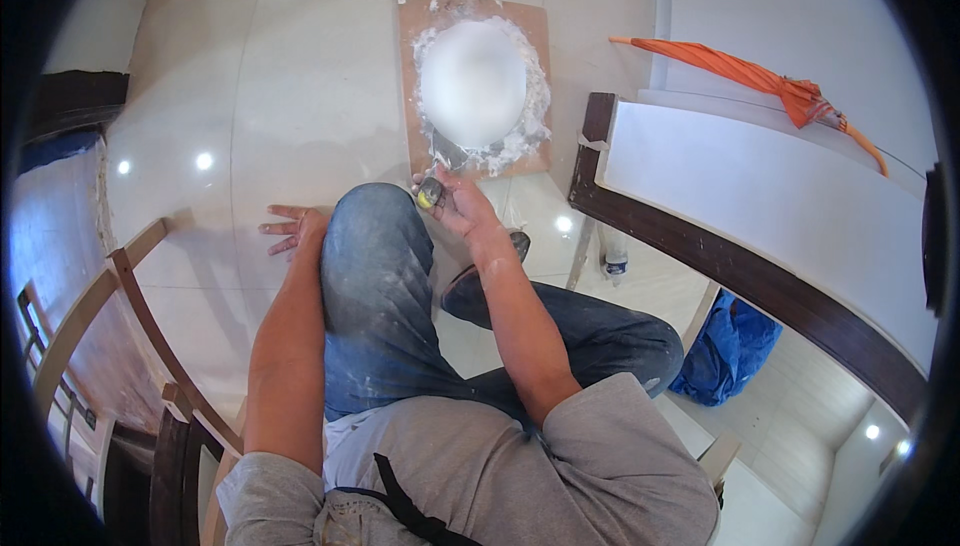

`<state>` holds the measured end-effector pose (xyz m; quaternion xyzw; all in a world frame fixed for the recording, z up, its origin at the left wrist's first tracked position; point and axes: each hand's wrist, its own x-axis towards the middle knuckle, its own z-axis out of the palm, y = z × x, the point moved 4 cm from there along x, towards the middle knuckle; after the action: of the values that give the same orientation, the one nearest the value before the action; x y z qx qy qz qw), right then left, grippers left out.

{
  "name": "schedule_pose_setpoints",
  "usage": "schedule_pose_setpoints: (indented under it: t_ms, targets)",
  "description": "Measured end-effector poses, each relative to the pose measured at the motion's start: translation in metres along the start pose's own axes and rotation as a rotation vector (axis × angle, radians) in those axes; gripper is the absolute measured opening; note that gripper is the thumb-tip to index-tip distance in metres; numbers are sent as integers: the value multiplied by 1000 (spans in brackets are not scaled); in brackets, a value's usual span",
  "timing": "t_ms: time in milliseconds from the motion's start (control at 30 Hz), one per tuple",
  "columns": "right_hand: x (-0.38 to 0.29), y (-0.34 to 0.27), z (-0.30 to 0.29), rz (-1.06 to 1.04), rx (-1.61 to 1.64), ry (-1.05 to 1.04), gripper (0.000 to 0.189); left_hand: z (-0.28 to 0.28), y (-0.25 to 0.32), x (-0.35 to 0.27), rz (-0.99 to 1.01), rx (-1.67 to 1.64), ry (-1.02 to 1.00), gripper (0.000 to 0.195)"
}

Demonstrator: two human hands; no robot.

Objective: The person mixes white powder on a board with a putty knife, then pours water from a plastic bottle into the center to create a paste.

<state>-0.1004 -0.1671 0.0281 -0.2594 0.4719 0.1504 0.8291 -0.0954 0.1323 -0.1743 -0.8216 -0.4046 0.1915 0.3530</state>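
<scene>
My right hand (463, 205) is shut around the dark handle with a yellow end of a putty knife (430, 192). Its grey metal blade (450, 148) reaches the lower edge of a brown board (409, 88) on the tiled floor. White plaster-like paste (534, 130) is smeared thickly over the board. A blurred white oval covers the board's middle, so what lies there is hidden. Beside my raised knee, my left hand (296, 229) holds nothing and has its fingers spread. White dust marks the jeans (375, 276).
To the right stands a white panel with a dark wooden edge (675, 246); a folded orange umbrella (720, 70) lies beyond it. Under it are a plastic bottle (616, 257) and a blue bag (726, 351). A wooden chair frame (135, 291) stands at left.
</scene>
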Motion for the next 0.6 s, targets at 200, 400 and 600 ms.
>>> schedule_pose_setpoints:
  t_ms: [200,400,600]
  targets:
    - [17,1,11,14,-46,-35,20,76,33,15,-20,340,91,92]
    - [34,-20,16,-65,86,-36,25,33,28,-15,62,-213,-188,83]
    - [50,-20,93,-19,211,-22,27,60,14,28,-214,-758,89,72]
